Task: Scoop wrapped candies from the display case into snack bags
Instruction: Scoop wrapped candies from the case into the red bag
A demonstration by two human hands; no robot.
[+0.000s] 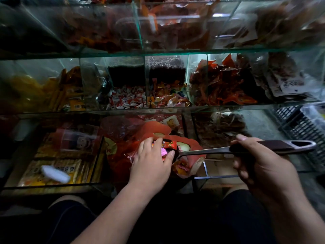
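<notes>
Right hand [262,166] is clamped round the scoop [207,150] handle, shaft pointing off to its left, so the wrapped candies [169,144] in the bowl sit under the spread, uncurled fingers of the left hand [151,162], over the snack bag [156,128].

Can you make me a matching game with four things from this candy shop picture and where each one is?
Things:
1. long metal scoop with a dark handle
2. small red wrapped candy
3. white oval object
4. black plastic lattice crate

Places:
A. far right, outside the glass display case
B. gripped by the right hand
C. in the scoop's bowl, beside the left hand
D. in the case's bottom-left compartment

Pairs: 1-B, 2-C, 3-D, 4-A.
</notes>
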